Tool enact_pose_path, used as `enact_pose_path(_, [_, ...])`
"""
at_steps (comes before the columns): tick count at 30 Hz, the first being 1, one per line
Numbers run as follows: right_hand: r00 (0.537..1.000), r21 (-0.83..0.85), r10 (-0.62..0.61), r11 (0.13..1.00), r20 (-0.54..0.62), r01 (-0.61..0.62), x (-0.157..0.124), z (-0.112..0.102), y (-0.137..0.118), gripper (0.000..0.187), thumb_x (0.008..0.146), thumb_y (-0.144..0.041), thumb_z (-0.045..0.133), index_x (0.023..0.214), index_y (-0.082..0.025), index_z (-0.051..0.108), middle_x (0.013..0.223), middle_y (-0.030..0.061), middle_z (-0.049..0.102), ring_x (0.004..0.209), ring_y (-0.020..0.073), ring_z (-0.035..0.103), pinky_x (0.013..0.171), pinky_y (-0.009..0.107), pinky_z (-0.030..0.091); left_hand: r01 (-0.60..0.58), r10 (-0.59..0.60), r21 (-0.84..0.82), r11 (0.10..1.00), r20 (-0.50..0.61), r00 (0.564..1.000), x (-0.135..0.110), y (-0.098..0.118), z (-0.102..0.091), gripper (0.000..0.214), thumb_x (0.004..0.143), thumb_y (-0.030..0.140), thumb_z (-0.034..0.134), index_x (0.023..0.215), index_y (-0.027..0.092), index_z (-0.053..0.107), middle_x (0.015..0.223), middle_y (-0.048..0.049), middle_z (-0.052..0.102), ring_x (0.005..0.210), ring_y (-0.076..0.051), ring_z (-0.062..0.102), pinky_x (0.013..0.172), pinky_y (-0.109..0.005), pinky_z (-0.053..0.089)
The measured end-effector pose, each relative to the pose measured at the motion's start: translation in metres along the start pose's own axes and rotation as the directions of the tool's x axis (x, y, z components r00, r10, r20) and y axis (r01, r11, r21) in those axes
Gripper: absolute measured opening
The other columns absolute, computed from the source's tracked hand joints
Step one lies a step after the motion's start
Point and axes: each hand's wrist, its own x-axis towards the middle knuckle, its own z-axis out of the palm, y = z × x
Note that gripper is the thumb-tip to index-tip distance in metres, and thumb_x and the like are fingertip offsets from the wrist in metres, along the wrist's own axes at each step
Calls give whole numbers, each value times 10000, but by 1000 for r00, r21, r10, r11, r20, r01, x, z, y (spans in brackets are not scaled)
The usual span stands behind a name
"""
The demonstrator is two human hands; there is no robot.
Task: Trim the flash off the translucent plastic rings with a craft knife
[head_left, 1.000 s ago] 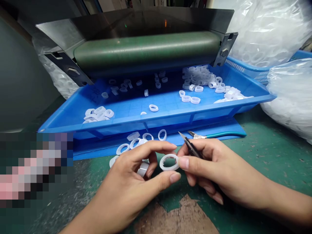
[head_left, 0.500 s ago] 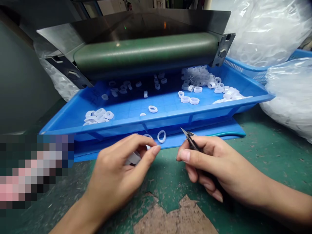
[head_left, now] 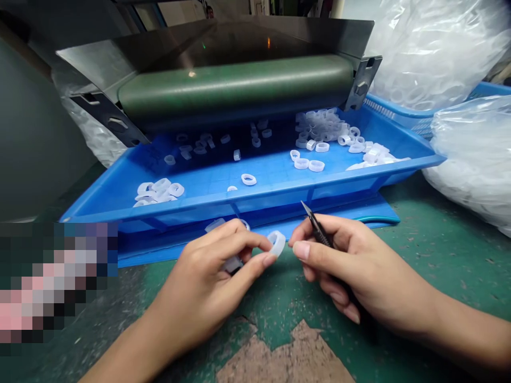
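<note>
Between thumb and forefinger, my left hand (head_left: 223, 266) pinches a translucent white plastic ring (head_left: 277, 243) by its left edge. Other pale pieces show behind and under the fingers of that hand, partly hidden. My right hand (head_left: 339, 260) is closed round a black craft knife (head_left: 318, 229), its pointed blade tilted up and to the left. The blade tip is apart from the ring, a little above and to its right. Just beyond both hands stands a shallow blue tray (head_left: 271, 201) with many similar rings scattered and heaped in it.
A green conveyor roller (head_left: 239, 88) with metal side brackets overhangs the tray. Clear bags of rings (head_left: 475, 159) stand at the right by a blue basket (head_left: 403, 111). A blue sheet (head_left: 155, 250) lies under the tray on the worn green table (head_left: 443, 260).
My left hand has moved right and now pinches the ring that lay in front of its fingertips. My right hand still holds the knife, its blade turned slightly more upright.
</note>
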Motion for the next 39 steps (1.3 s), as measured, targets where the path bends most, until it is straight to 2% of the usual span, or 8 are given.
enact_pose_path(2, [1000,14,-14,1000,-11,14,1,-2,0,412,924,-454,1036,1099,-256,720,653,-127,632,411,69,453,357,140,406,92,-92,-141,986,11,996,-5,7,-6,117,1162,344,806,1061,359,863,851,83,766,704,-131,714,647,-240,511])
enact_pose_path(4, [998,13,13,1000,61,-14,2,-4,1,392,945,-447,1022,1123,-252,732,591,-139,602,396,67,437,358,122,411,138,-138,-199,970,13,990,-8,14,-9,125,1127,392,868,1004,378,877,806,97,760,676,-123,706,622,-245,482])
enact_pose_path(8, [970,22,91,995,224,-98,3,-7,4,354,1007,-513,945,953,-219,756,493,-112,554,350,49,370,354,113,402,169,-158,-319,933,60,986,-8,20,-8,187,1119,375,861,942,377,919,756,82,770,643,-129,700,651,-234,535])
enact_pose_path(15, [973,70,113,989,204,-129,0,-7,3,306,992,-460,966,955,-220,780,472,-112,533,343,48,349,351,109,382,209,-227,-225,952,-54,972,-2,21,-9,239,1148,432,763,1022,365,953,898,40,922,754,-193,832,684,-238,641])
enact_pose_path(22, [992,86,44,995,122,-55,-1,-7,2,331,928,-377,1038,1106,-235,798,531,-123,586,381,64,431,366,116,423,78,-95,-151,985,-106,990,-9,20,-2,118,1075,442,940,1187,404,930,863,67,858,699,-155,790,652,-259,587])
enact_pose_path(25, [990,63,39,997,139,-49,-2,-8,3,311,945,-360,1025,1131,-258,797,541,-123,595,394,66,452,387,117,459,58,-72,-156,986,-86,994,-14,18,0,108,1117,397,907,1225,406,909,1065,81,954,859,-156,894,801,-246,677])
enact_pose_path(31, [991,26,58,998,120,-62,0,-9,5,395,917,-360,1045,1185,-264,771,557,-122,620,377,61,455,371,112,428,-41,35,-33,999,-150,988,-26,11,2,207,1185,356,826,1385,407,839,1312,70,963,1053,-179,937,1088,-289,732])
enact_pose_path(39, [995,11,42,999,90,-44,-1,-6,-3,443,851,-377,1097,1120,-242,771,578,-132,595,405,76,441,362,147,422,-29,21,-61,998,-128,992,-23,14,0,212,1158,310,826,1346,409,822,1195,64,965,909,-184,924,941,-291,760])
